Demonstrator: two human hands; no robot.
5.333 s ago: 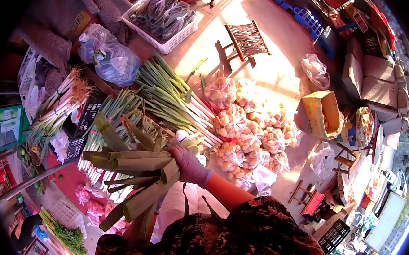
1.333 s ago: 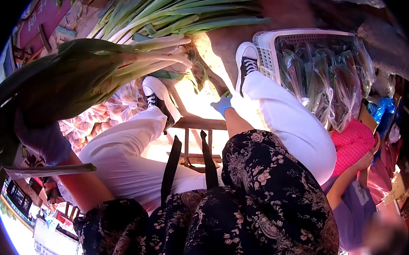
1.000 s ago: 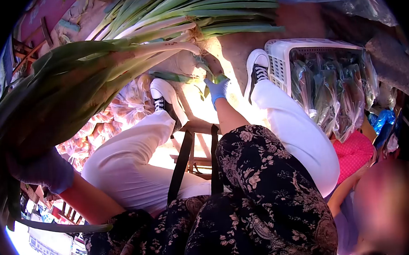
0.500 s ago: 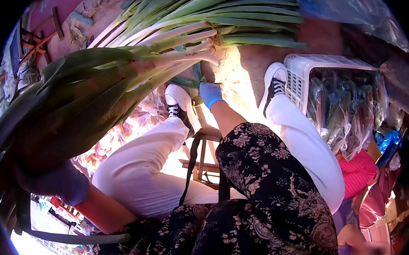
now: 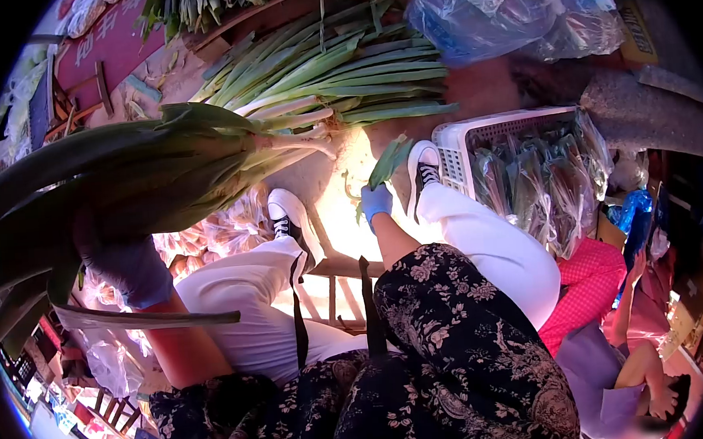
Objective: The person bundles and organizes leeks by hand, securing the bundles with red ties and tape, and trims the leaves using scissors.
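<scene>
Leek pile (image 5: 357,72) lies beyond fingers of your right hand (image 5: 377,204); white crate (image 5: 452,149) right of them. Leek bundle (image 5: 136,165) hangs from your left hand (image 5: 131,269), its leaves hiding those fingers: grip closed on it, tightness can't be told. Best support stalks evenly, lest some slip. Drooping leaf (image 5: 159,317) just behind could snag. Right fingers curled shut on leaf piece (image 5: 390,160), which sticks out past fingertips; light pinch should suffice.
</scene>
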